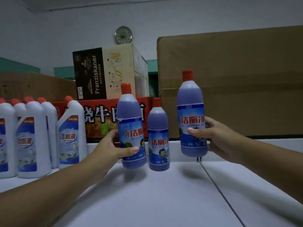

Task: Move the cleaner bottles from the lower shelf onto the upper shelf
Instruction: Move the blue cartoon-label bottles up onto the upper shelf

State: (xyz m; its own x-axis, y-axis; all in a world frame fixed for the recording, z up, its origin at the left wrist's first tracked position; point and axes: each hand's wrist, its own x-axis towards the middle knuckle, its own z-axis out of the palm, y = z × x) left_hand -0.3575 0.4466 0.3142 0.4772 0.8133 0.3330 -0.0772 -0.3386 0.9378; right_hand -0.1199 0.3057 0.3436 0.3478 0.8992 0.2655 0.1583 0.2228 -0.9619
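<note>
Three blue cleaner bottles with red caps are over the white upper shelf (pixel 147 202). My left hand (pixel 111 149) grips the left bottle (pixel 131 126) around its lower half, its base just above the shelf surface. The middle bottle (pixel 158 138) stands upright on the shelf by itself. My right hand (pixel 214 136) grips the right bottle (pixel 191 115) and holds it upright, clearly above the shelf. The lower shelf is out of view.
Several white cleaner bottles (pixel 32 138) with red caps stand at the left of the shelf. Behind are a red carton (pixel 98 115), a Franziskaner box (pixel 106 72) and a large brown cardboard box (pixel 237 82) at the back right. A seam (pixel 218 187) crosses the shelf.
</note>
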